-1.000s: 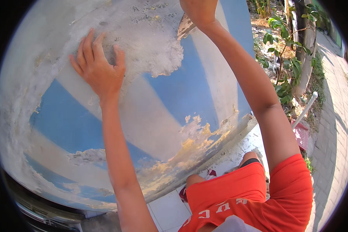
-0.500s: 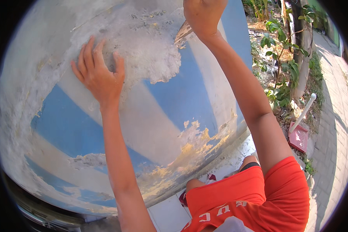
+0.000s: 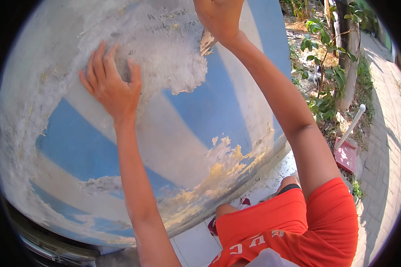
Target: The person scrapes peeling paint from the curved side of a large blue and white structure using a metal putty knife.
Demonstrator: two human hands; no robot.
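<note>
A wall (image 3: 200, 115) painted in blue and off-white bands fills most of the view, with a large grey bare patch (image 3: 165, 58) where the paint has come off. My left hand (image 3: 111, 82) lies against this patch, fingers spread, holding nothing. At the top edge, my right hand (image 3: 223, 20) is closed round a scraper (image 3: 207, 43). Only the scraper's brown, whitish-smeared end shows below my fist, by the patch's ragged right edge; the rest is hidden. Part of the right hand is cut off by the frame.
Flaked paint and yellowish layers (image 3: 227, 164) mark the wall's lower part, above white floor tiles (image 3: 196, 242) with crumbs along the base. To the right are a leafy plant (image 3: 332, 84), a red dustpan (image 3: 345, 155) with a white handle, and a paved path (image 3: 381, 178).
My right hand has moved left along the wall with the scraper, and the scraper's end looks more upright. My left hand has barely shifted.
</note>
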